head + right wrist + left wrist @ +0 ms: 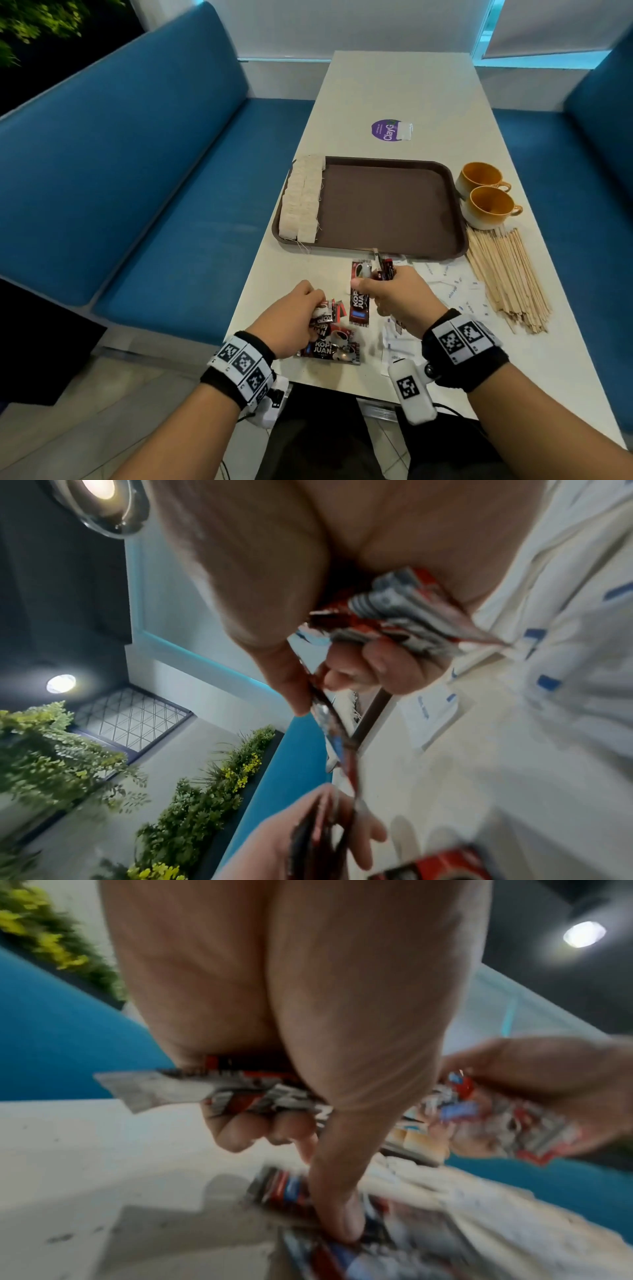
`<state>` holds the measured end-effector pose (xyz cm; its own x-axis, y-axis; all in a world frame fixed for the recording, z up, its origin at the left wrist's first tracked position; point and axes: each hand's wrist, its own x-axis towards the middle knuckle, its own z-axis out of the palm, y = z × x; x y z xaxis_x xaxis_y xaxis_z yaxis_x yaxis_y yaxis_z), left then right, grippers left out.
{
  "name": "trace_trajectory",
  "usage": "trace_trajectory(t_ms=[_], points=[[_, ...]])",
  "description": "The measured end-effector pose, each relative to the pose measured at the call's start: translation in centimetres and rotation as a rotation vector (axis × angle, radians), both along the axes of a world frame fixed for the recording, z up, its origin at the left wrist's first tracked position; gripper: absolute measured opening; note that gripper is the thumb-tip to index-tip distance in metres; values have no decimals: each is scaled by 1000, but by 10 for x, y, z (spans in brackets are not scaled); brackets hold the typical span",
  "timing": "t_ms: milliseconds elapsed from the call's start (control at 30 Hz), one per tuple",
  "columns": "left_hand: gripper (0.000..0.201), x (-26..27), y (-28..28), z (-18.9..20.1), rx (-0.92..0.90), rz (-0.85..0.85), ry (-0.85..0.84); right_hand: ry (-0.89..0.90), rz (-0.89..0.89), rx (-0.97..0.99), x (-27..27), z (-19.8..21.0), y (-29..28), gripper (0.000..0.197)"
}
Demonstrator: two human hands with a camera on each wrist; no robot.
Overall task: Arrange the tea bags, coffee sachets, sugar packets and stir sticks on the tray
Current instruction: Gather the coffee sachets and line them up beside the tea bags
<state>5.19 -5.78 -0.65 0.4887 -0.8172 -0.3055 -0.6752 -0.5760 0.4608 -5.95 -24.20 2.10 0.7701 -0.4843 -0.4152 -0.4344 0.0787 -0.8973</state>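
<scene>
Left hand (291,315) gripping coffee sachets (323,317) near table (394,85) edge. Right hand (397,296) clutching more sachets (359,294). Tea bags (301,198) lining tray (390,205) left.

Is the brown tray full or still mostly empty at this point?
Mostly empty. The tray holds only tea bags, in two rows along its left edge; the rest is bare. The coffee sachets are off it.

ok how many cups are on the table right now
2. Both orange cups stand on the table to the right of the tray: the far cup by its far right corner, the near cup just in front of it, next to the stir sticks.
</scene>
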Motion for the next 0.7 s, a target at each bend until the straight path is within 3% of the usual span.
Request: trace_trajectory(t_ms=[133,333,467,700], points=[[29,-1,-5,1,24,-20,-84,-39,-13,75,-7,1,2,15],[40,6,-11,6,66,64,-61,-32,61,64,-15,3,10,1],[45,10,-10,6,22,140,-10,-14,126,85,-16,3,11,17],[23,16,14,16,-242,407,62,76,366,-159,-12,-3,17,16]])
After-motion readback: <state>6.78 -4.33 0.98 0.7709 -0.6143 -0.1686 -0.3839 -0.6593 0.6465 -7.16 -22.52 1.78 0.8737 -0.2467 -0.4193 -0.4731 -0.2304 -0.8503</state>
